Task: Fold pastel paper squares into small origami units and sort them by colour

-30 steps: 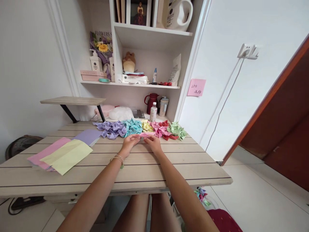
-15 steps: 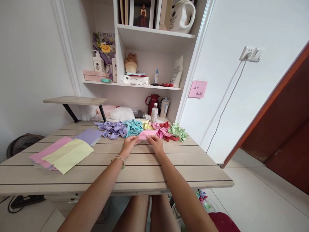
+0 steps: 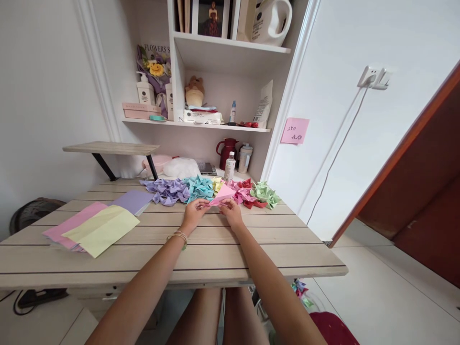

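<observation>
Between my two hands is a folded sheet of pink paper [image 3: 222,193], with a pointed flap standing up. My left hand [image 3: 194,212] pinches its left end, and my right hand [image 3: 231,211] grips its lower right side. Just beyond the hands lies a row of folded paper pieces: purple ones [image 3: 170,191], blue ones [image 3: 199,188], a few yellow ones [image 3: 217,184], pink and red ones [image 3: 243,193], and green ones [image 3: 265,193]. My fingertips partly hide the lower edge of the pink paper.
Flat sheets lie at the left of the slatted table [image 3: 287,249]: yellow paper [image 3: 102,230], pink paper [image 3: 74,225] and purple paper [image 3: 132,201]. A small raised stand [image 3: 111,147] is behind them. A bottle [image 3: 229,166] and a red jug [image 3: 226,152] stand at the back.
The pink paper was a flat, wide strip; now it shows a raised triangular point leaning to the upper right. Both hands still grip it in nearly the same place.
</observation>
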`<state>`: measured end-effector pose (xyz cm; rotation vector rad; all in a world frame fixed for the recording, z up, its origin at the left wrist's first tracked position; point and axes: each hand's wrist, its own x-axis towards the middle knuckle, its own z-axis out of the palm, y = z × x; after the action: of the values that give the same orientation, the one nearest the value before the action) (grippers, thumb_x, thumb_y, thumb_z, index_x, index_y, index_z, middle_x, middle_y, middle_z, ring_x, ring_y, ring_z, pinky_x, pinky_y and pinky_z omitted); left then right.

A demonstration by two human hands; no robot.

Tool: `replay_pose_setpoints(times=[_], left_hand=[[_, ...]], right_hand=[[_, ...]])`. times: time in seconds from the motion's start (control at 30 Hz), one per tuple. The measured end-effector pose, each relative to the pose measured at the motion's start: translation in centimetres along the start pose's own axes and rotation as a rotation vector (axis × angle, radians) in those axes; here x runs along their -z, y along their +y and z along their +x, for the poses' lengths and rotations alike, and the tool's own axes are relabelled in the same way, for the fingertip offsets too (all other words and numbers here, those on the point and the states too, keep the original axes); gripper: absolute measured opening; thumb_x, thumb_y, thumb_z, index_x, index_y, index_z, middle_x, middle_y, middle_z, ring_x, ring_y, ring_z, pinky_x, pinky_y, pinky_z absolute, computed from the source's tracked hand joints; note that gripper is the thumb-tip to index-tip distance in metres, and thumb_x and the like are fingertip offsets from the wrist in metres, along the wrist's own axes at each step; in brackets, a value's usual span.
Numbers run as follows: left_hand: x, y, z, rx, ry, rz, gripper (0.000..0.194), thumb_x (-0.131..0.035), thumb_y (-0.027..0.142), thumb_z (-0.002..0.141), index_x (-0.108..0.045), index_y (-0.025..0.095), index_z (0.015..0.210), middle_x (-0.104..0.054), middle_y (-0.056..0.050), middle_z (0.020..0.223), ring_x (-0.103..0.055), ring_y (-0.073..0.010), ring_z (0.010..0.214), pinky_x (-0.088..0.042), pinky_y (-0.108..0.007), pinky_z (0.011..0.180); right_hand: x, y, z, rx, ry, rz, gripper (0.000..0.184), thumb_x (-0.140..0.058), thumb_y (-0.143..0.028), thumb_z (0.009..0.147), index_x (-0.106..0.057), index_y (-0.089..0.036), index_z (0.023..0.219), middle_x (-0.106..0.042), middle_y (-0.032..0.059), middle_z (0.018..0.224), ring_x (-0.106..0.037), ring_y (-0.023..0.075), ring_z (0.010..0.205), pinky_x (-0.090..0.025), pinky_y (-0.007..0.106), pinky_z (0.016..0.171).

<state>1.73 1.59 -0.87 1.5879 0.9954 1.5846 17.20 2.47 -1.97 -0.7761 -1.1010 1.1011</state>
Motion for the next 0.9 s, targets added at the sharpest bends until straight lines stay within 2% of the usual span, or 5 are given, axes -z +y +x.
replay_pose_setpoints(times=[0.13,0.57,0.7,0.9], left_hand=[[0.06,-0.28,0.01,-0.034,-0.007,0.060,0.015,-0.068,0.019,0.058,-0.068,0.016,0.073,-0.070,-0.006,0.078,-0.064,-0.0209,0.078,-0.050,-0.033,0.074],[-0.07,-0.27,-0.04,-0.030,0.005,0.059,0.016,-0.069,0.020,0.059,-0.069,0.016,0.074,-0.070,-0.005,0.078,-0.063,-0.0200,0.077,-0.049,-0.031,0.072],[-0.09,-0.26,-0.07,-0.027,0.000,0.048,0.020,-0.071,0.023,0.058,-0.068,0.015,0.076,-0.070,-0.005,0.080,-0.064,-0.0202,0.078,-0.049,-0.032,0.075],[-0.16,-0.18,-0.13,-0.012,-0.036,-0.014,0.036,-0.075,0.026,0.058,-0.064,0.015,0.090,-0.069,-0.009,0.089,-0.064,-0.0210,0.083,-0.049,-0.034,0.077]], right_hand=[[-0.02,0.14,-0.07,-0.011,-0.008,0.002,0.026,-0.066,-0.024,0.054,-0.055,-0.020,0.077,-0.062,-0.0018,0.074,-0.055,0.0115,0.063,-0.046,0.024,0.059],[0.05,-0.02,-0.18,-0.027,-0.003,-0.071,0.027,-0.066,-0.027,0.056,-0.057,-0.020,0.080,-0.061,0.0016,0.090,-0.057,0.0136,0.072,-0.047,0.025,0.059],[0.10,-0.07,-0.23,-0.028,0.013,-0.093,0.029,-0.068,-0.030,0.056,-0.059,-0.019,0.081,-0.061,0.0004,0.081,-0.055,0.0122,0.066,-0.047,0.025,0.059],[0.23,-0.09,-0.14,-0.032,-0.003,-0.117,0.037,-0.070,-0.032,0.054,-0.063,-0.017,0.088,-0.061,-0.0012,0.069,-0.052,0.0109,0.058,-0.044,0.024,0.055]])
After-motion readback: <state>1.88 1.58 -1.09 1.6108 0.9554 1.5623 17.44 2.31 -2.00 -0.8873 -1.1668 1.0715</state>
